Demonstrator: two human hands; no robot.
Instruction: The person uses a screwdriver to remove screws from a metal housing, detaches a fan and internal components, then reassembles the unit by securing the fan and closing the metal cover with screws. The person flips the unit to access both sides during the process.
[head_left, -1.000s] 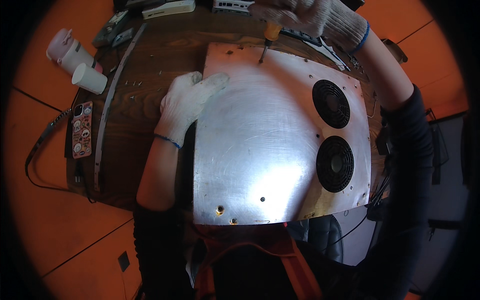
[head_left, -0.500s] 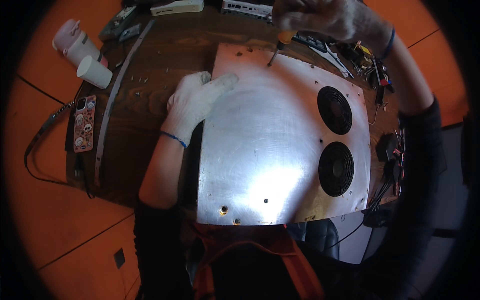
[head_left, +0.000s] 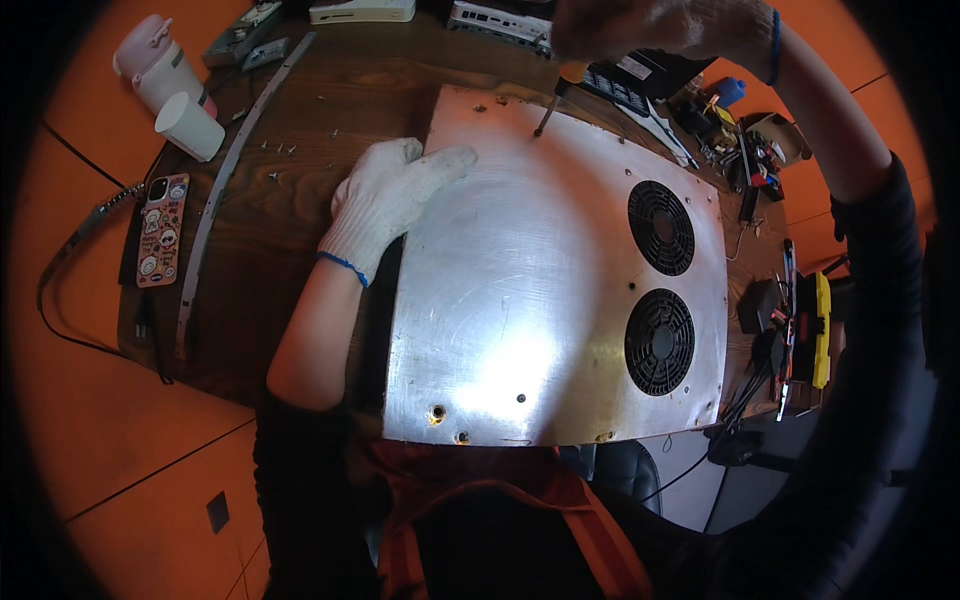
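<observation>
A large silvery metal panel (head_left: 500, 270) with two round black fan grilles (head_left: 660, 228) lies before me. My left hand (head_left: 395, 195), in a white knit glove, rests flat on the panel's left edge with the thumb reaching onto its face. At the far edge my gloved right hand (head_left: 655, 28) is wrapped round the handle of a screwdriver (head_left: 552, 103). The handle is orange, and the thin shaft slants down so that its tip meets the panel near the far edge. Whether a screw sits under the tip is too small to tell.
Several loose screws (head_left: 280, 150) lie on the dark wooden table (head_left: 270, 270). A metal strip (head_left: 240, 155) runs along the left, beside a phone (head_left: 162, 230), a paper cup (head_left: 190, 127) and a lidded bottle (head_left: 158, 65). Tools and small parts (head_left: 725, 130) crowd the far right, with cables (head_left: 755, 380) nearer.
My view has shifted slightly, showing more of the right side, including a yellow and black object. Both hands keep their places on the panel and screwdriver; the right wrist has turned a little.
</observation>
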